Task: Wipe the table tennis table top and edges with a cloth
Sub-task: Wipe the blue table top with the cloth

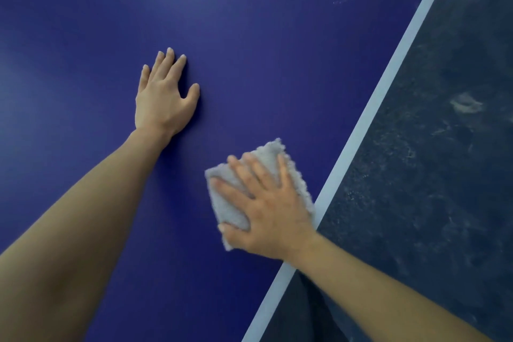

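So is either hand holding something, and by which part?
Nothing is gripped: the right hand presses flat on the folded grey fluffy cloth's top; the left hand rests bare.

Right hand [266, 208] covers most of the cloth [230, 203]; its lower portion is unseen. Table top [249, 36] runs past three frame edges. Both forearms are cropped.
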